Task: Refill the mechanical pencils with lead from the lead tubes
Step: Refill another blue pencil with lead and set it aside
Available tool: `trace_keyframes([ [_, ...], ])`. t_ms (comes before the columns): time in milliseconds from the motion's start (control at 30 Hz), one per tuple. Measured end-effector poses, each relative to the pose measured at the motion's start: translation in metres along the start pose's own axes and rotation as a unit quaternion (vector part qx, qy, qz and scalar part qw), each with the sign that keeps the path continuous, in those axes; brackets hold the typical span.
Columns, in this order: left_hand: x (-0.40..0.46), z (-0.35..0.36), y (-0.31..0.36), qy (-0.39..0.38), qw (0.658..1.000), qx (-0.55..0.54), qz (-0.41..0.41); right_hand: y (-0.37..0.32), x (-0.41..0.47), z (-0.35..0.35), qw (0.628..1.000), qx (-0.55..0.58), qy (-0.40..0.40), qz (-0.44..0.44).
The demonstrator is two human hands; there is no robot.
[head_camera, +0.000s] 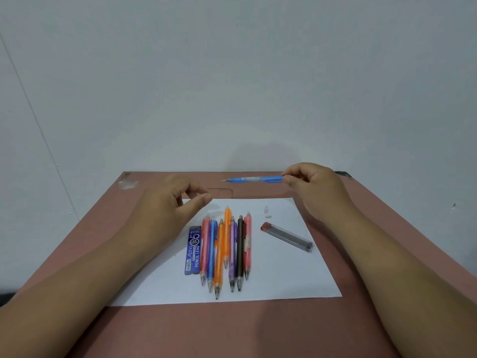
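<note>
My right hand (313, 186) holds a blue mechanical pencil (255, 179) by its back end, level above the table's far side, tip pointing left. My left hand (175, 200) hovers over the paper's far left corner, fingers loosely curled with thumb and forefinger close together; I cannot tell whether it pinches anything. Several mechanical pencils (227, 251) lie side by side on the white paper (284, 277). Left of them lies a blue lead tube (193, 250). A clear lead tube with a red end (286, 236) lies at the right. A small cap (266, 209) and an eraser piece (268, 216) lie behind it.
The paper lies on a reddish-brown table (232, 329) set against a pale wall (232, 73). A white smudge (126, 183) marks the table's far left corner and a dark bit (343, 173) its far right corner.
</note>
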State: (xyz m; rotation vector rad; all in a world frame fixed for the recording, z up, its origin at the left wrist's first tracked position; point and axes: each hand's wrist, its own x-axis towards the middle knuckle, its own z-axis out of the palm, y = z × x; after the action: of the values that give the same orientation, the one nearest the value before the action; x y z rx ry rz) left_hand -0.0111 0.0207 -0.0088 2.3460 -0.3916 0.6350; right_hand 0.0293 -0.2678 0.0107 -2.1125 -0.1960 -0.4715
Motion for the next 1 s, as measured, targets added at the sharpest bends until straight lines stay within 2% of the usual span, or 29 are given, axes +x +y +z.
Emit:
trace_keyframes([
  [367, -0.001, 0.001, 0.005, -0.044, 0.999, -0.012, -0.026, 0.021, 0.006, 0.007, 0.996, -0.056, -0.043, 0.063],
  [733, -0.001, 0.002, -0.002, -0.044, 0.998, -0.025, -0.021, 0.02, 0.005, 0.011, 0.985, -0.114, -0.09, 0.088],
  [1000, -0.002, 0.002, -0.002, -0.065, 0.996, -0.032, -0.044, 0.011, 0.0, 0.003, 0.991, -0.081, -0.077, 0.074],
])
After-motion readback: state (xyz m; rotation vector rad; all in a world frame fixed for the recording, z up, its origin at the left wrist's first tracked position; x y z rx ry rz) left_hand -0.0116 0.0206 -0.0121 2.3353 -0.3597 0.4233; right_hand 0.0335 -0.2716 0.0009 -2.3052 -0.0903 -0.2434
